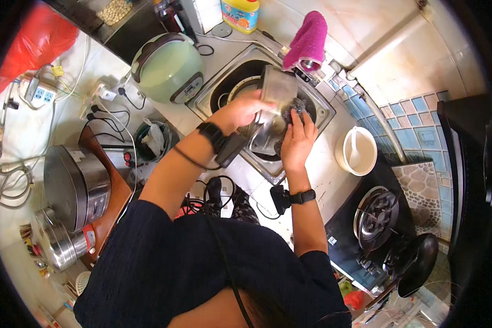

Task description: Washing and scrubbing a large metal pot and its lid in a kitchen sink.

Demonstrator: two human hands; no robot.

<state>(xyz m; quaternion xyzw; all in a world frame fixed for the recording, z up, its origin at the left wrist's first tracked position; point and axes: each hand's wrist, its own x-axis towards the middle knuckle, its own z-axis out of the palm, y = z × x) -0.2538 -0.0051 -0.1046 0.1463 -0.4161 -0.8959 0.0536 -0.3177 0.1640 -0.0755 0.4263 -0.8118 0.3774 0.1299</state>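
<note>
My left hand (246,108) grips the rim of a greyish, shiny container (281,84), which is tilted on its side above the sink (266,174). Whether it is metal or clear plastic is hard to tell. Fingers of my right hand (298,141) press a dark steel wool scrubber (294,107) against the container's lower edge. Under both hands, the stainless steel sink holds a dark round basin (252,67) and a perforated metal steamer or strainer (242,88). More shiny metal ware lies below the container, partly hidden by my hands.
A pale green rice cooker (164,71) stands left of the sink, and a magenta cloth (309,39) hangs over the tap. To the right are a white tub with a spoon (357,151) and a gas stove (375,217). A bin (153,141) sits lower left.
</note>
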